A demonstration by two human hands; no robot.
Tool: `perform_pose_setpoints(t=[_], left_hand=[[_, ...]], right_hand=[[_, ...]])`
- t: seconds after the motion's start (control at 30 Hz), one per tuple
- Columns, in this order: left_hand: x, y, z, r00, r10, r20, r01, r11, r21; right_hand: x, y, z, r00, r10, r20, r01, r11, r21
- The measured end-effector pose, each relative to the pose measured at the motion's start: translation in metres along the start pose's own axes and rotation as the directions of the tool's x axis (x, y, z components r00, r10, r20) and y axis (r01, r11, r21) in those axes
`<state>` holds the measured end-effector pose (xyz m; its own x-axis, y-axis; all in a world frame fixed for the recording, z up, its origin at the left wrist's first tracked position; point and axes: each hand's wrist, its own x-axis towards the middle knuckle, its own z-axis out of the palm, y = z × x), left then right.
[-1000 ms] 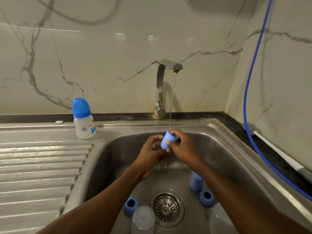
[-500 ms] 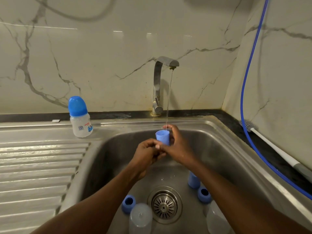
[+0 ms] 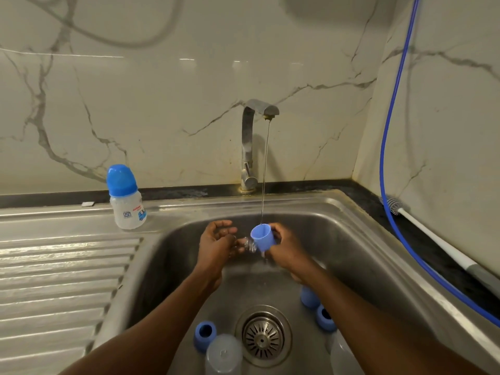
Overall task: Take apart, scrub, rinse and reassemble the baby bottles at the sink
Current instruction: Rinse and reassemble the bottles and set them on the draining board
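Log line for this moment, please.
step: rinse | right hand: holds blue cap under tap stream | left hand: holds clear teat

The capped baby bottle (image 3: 127, 212) bears an ISI mark; its other print is illegible.

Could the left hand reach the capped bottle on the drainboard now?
Likely yes: nothing stands between the left hand and the capped bottle, but its fingers are busy pinching a clear teat.
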<state>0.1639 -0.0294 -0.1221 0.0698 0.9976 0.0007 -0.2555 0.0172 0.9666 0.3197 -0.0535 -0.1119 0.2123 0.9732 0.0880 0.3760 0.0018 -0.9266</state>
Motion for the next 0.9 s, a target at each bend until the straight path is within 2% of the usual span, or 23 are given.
perform_pose_setpoints(t=[0.1,0.2,0.27,0.37,0.47,0.57,0.63,0.7,0.77,0.83,0.9], left_hand=[[0.003,-0.001,-0.002,0.999,-0.018,0.033,0.017,1.0,0.023],[-0.001,-0.004,0.004,0.966,-0.076,0.248,0.067,0.997,0.045],[-0.002,-0.006,0.006,0.944,-0.105,0.314,0.094,0.994,0.051],[0.0,-0.01,0.006,0.949,-0.164,0.27,0.14,0.985,0.103],[0.002,-0.015,0.002,0.942,-0.214,0.257,0.167,0.967,0.193],[0.0,-0.015,0.001,0.909,-0.262,0.324,0.191,0.953,0.235],[0.0,-0.016,0.001,0.912,-0.27,0.308,0.188,0.944,0.271],[0.002,-0.017,0.002,0.933,-0.256,0.252,0.175,0.937,0.303],[0.003,-0.016,0.002,0.965,-0.211,0.155,0.155,0.938,0.311],[0.003,-0.013,0.002,0.989,-0.138,0.053,0.117,0.95,0.289],[0.001,-0.01,0.0,0.998,-0.056,-0.006,0.055,0.957,0.284]], right_hand=[[0.002,-0.004,0.003,1.0,0.028,-0.007,-0.026,0.986,0.163],[-0.001,-0.007,0.008,0.992,0.11,0.057,-0.122,0.952,0.282],[0.001,0.0,0.009,0.987,0.143,0.068,-0.156,0.942,0.296],[-0.001,0.007,0.01,0.983,0.157,0.096,-0.17,0.974,0.15],[0.001,0.009,0.016,0.996,0.084,0.025,-0.079,0.983,-0.165],[0.002,0.004,0.017,0.996,0.011,-0.09,-0.03,0.978,-0.208],[0.002,0.002,0.016,0.988,-0.074,-0.138,0.036,0.964,-0.262],[0.001,0.0,0.016,0.976,-0.151,-0.154,0.091,0.935,-0.343],[-0.003,-0.003,0.016,0.977,-0.169,-0.127,0.104,0.908,-0.405],[-0.009,-0.005,0.017,0.989,-0.127,-0.076,0.072,0.859,-0.507],[-0.016,-0.002,0.016,0.999,-0.041,0.009,0.037,0.763,-0.645]])
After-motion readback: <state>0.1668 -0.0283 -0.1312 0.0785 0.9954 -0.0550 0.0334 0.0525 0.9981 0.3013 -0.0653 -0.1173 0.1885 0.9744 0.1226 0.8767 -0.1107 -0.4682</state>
